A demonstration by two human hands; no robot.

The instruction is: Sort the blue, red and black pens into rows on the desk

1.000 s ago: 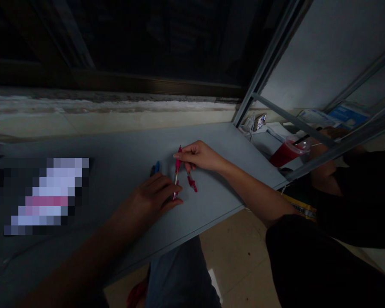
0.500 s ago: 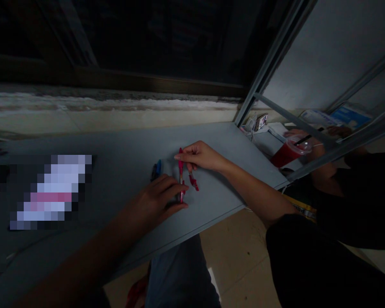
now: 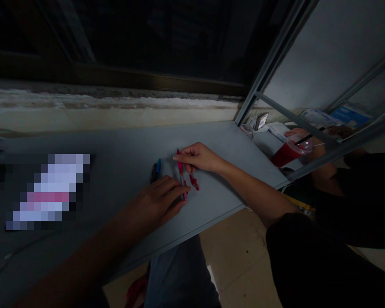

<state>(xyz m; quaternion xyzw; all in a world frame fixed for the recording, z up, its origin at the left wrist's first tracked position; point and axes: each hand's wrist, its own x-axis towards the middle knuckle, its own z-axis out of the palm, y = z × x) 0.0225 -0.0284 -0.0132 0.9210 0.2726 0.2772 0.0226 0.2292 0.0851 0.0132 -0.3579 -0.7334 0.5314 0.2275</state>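
Observation:
A red pen (image 3: 180,169) lies on the grey tabletop (image 3: 122,145), held at both ends. My right hand (image 3: 197,157) pinches its upper end between thumb and fingers. My left hand (image 3: 157,203) reaches in from the lower left, and its fingertips close on the pen's lower end. A second short red piece (image 3: 194,182) lies just right of the pen, below my right hand. A blue pen (image 3: 158,166) and a dark one beside it lie left of the red pen, above my left hand.
A blurred-out flat object (image 3: 48,192) lies at the left of the table. Past a metal frame (image 3: 259,81) on the right, another person's hand (image 3: 311,139) holds a cup of red drink (image 3: 287,153) among papers. The table's front edge runs just below my hands.
The pen's lower end has swung to the right, and my left hand moved right with it. My right hand has stayed in place at the upper end.

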